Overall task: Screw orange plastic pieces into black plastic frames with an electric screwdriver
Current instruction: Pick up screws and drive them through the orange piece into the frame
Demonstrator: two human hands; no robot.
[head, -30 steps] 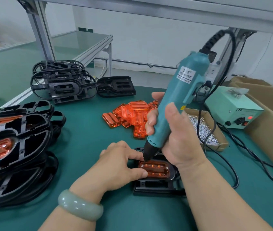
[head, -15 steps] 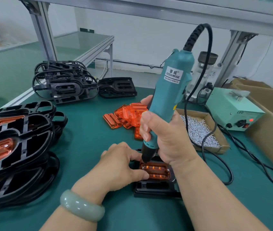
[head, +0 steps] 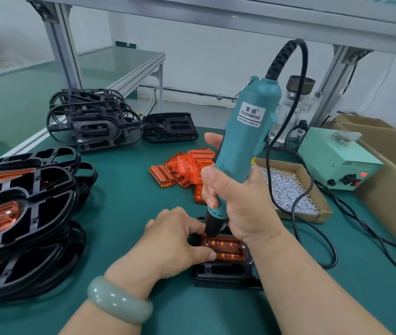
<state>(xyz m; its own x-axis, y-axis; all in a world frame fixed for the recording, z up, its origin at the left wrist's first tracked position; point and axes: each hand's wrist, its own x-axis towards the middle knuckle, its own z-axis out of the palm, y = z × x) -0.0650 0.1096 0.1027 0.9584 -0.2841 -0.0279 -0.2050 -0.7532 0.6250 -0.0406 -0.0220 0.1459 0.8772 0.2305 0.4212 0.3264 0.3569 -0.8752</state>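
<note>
- Noted orange piece (head: 226,249) seated in black frame (head: 226,274), flat on green desk (head: 119,201), low in centre of view.
- Found left hand (head: 175,238) pinching left end of orange piece: thumb at near corner, curled fingers at far side, on the frame.
- Found right hand (head: 240,201) wrapped round lower barrel of electric screwdriver (head: 247,131); fingers closed tight on it, thumb along the front.
- Recorded screwdriver near upright, top leaning slightly right; tip down at far left corner of orange piece, just beside left fingers. Cannot tell whether bit sits in a screw.
- Logged loose orange pieces (head: 182,168) heaped behind the hands.
- Logged cardboard tray (head: 313,217) of silver screws (head: 286,187) right of the heap; pale green control box (head: 337,163) beyond it, red lamp lit.
- Logged bare frames (head: 90,122) stacked far left; fitted frames (head: 23,213), orange inside, stacked near left.
- Noted pale green bangle (head: 117,301) on left wrist.
</note>
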